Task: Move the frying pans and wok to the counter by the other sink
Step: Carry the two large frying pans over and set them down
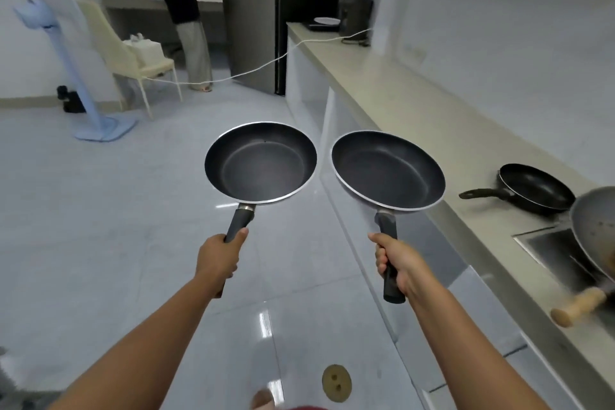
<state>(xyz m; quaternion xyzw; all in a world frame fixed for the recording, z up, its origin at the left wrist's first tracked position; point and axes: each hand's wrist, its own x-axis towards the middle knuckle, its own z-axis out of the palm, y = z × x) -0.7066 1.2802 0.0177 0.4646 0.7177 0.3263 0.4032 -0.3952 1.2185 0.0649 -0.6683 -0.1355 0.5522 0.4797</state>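
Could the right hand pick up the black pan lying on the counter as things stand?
Probably not yet. The right hand is closed around the handle of a frying pan, so it has no free grip. The black pan lies unobstructed on the counter, farther right.

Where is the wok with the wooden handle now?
The wok is at the far right edge of the head view, over the sink, beside the black frying pan on the counter.
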